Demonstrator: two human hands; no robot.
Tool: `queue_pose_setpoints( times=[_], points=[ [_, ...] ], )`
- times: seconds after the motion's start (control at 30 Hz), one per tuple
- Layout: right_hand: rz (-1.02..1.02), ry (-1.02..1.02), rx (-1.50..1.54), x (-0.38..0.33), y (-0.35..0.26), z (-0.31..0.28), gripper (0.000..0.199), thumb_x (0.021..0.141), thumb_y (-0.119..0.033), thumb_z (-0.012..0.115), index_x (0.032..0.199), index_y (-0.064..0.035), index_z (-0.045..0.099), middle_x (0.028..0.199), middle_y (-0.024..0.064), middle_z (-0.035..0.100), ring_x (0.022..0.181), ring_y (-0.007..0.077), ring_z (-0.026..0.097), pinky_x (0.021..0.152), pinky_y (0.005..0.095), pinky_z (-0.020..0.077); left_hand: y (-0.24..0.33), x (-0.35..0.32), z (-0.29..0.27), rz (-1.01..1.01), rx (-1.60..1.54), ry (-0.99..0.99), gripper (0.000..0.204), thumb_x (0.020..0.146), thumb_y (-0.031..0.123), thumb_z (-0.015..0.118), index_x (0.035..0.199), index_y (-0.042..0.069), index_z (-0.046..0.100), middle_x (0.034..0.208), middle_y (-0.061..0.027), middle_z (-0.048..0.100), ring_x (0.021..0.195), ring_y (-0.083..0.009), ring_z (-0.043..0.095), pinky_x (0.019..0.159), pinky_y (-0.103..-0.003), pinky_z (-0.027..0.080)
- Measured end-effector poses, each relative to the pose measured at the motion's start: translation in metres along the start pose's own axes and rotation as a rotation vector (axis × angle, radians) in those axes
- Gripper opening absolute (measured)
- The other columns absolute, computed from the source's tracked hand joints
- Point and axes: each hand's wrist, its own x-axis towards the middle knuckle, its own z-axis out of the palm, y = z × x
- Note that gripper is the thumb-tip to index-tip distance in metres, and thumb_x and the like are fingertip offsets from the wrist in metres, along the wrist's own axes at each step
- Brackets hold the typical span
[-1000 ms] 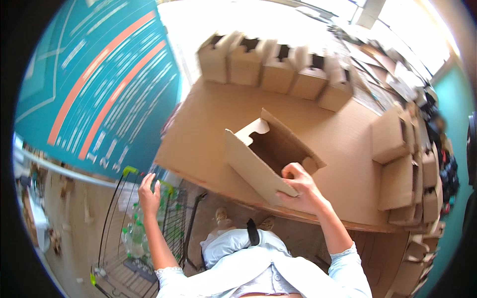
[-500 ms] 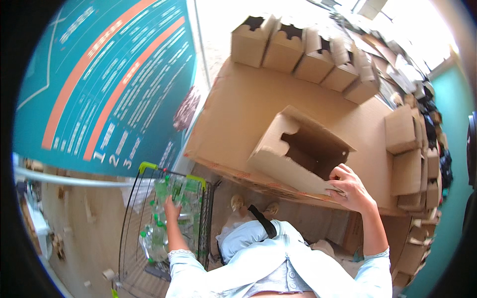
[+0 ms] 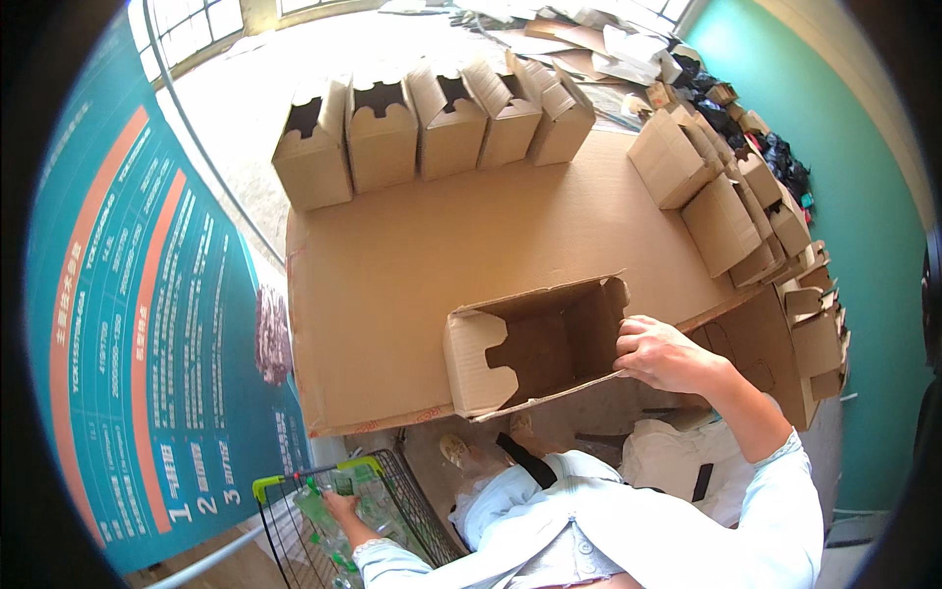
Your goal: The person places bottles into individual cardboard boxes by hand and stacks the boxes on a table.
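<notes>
An open-topped brown cardboard box (image 3: 478, 365) with a notched end flap stands near the front edge of a large flat carton (image 3: 392, 255). My right hand (image 3: 662, 355) pinches the box's right-hand rim, thumb and fingers closed on the cardboard. Low on the left, my left hand (image 3: 340, 507) reaches into a black wire cart (image 3: 424, 496) with green corner pieces. Its fingers are partly hidden and look closed around a clear plastic bottle (image 3: 343, 483). Several clear bottles with green caps lie in the cart around that hand.
Several open cardboard boxes (image 3: 383, 142) stand in a row along the carton's far edge. More boxes (image 3: 721, 224) are stacked at its right. A teal printed board (image 3: 137, 353) rises on the left. Black bags (image 3: 780, 162) and scrap lie by the teal wall (image 3: 863, 294).
My view has turned, so the carton and boxes now appear further left and tilted the other way. My right hand keeps its hold on the box rim; my left stays in the cart.
</notes>
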Motion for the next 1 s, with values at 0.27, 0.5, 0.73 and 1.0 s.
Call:
queue_pose_setpoints(
  times=[0.27, 0.5, 0.73, 1.0],
  points=[
    [-0.029, 0.078, 0.034, -0.005, 0.014, 0.013, 0.006, 0.08, -0.011, 0.069, 0.075, -0.0074, 0.068, 0.079, 0.0047, 0.061, 0.09, 0.0238, 0.055, 0.088, 0.0353, 0.0455, 0.031, -0.062, -0.014, 0.124, -0.075, 0.248, 0.08, 0.051, 0.016, 0.092, 0.121, 0.003, 0.055, 0.123, -0.0214, 0.06, 0.118, -0.0385, 0.056, 0.098, -0.047, 0.046],
    [-0.129, 0.175, 0.069, -0.004, 0.032, 0.021, 0.007, 0.073, -0.007, 0.07, 0.079, -0.0067, 0.065, 0.081, 0.005, 0.062, 0.093, 0.0247, 0.055, 0.094, 0.0361, 0.0424, 0.0, -0.078, -0.041, -0.035, -0.522, 0.788, 0.078, 0.057, 0.027, 0.092, 0.124, 0.004, 0.059, 0.109, -0.0191, 0.069, 0.093, -0.0386, 0.067, 0.081, -0.048, 0.052],
    [-0.23, 0.264, 0.146, -0.007, 0.046, 0.033, 0.008, 0.077, -0.005, 0.069, 0.078, -0.0051, 0.062, 0.082, 0.0063, 0.065, 0.096, 0.0248, 0.057, 0.102, 0.0389, 0.0393, 0.098, -0.207, -0.24, 0.326, -1.443, 0.832, 0.063, 0.086, 0.024, 0.07, 0.137, -0.006, 0.048, 0.134, -0.0217, 0.057, 0.115, -0.0287, 0.061, 0.101, -0.045, 0.049],
    [-0.287, 0.351, 0.204, -0.009, 0.055, 0.051, 0.003, 0.083, -0.006, 0.064, 0.082, -0.0037, 0.061, 0.085, 0.0099, 0.063, 0.098, 0.0252, 0.058, 0.107, 0.0424, 0.0385, 0.393, -0.369, -0.298, 1.422, -1.281, 0.141, 0.091, 0.068, 0.045, 0.087, 0.136, 0.007, 0.04, 0.118, -0.0157, 0.06, 0.113, -0.0294, 0.058, 0.098, -0.046, 0.048]
  ],
)
